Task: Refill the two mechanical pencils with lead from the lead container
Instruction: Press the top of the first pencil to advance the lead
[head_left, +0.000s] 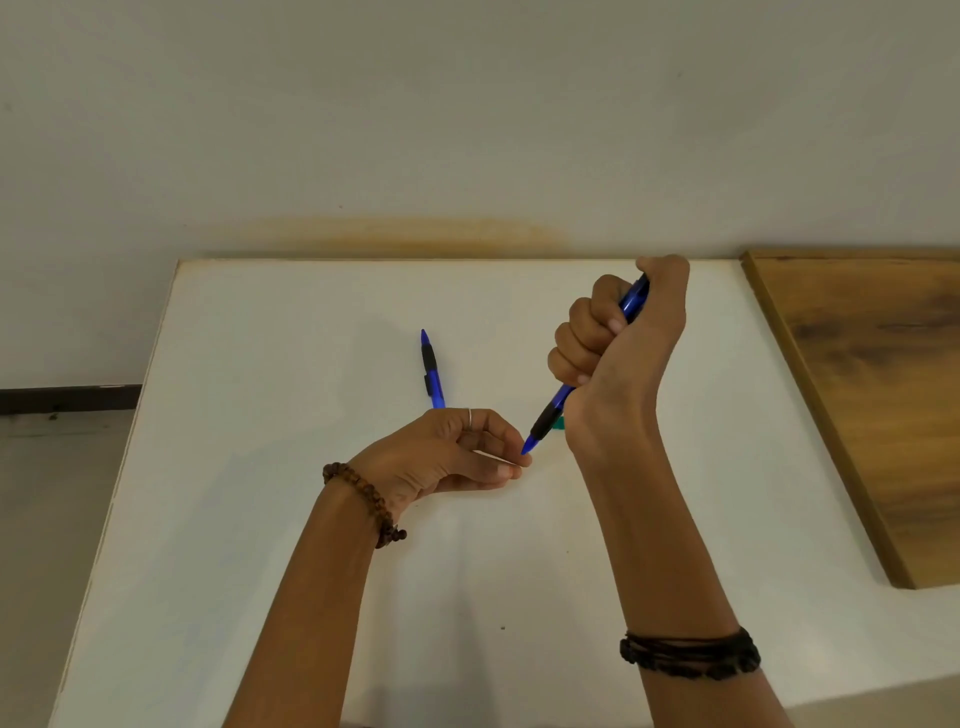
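My right hand (618, 353) is fisted around a blue mechanical pencil with a black grip (545, 422), thumb over its top end, tip pointing down-left. My left hand (447, 457) pinches a thin lead (493, 457) between thumb and forefinger, its end right at the pencil's tip. A second blue pencil (431, 370) lies flat on the white table (260, 415) just beyond my left hand, tip pointing away. A small green piece, probably the lead container (558, 422), peeks out behind my right wrist; most of it is hidden.
A wooden board (872, 395) lies on the table's right side. The table's far edge meets a pale wall (467, 130). The left edge drops to a grey floor (52, 493).
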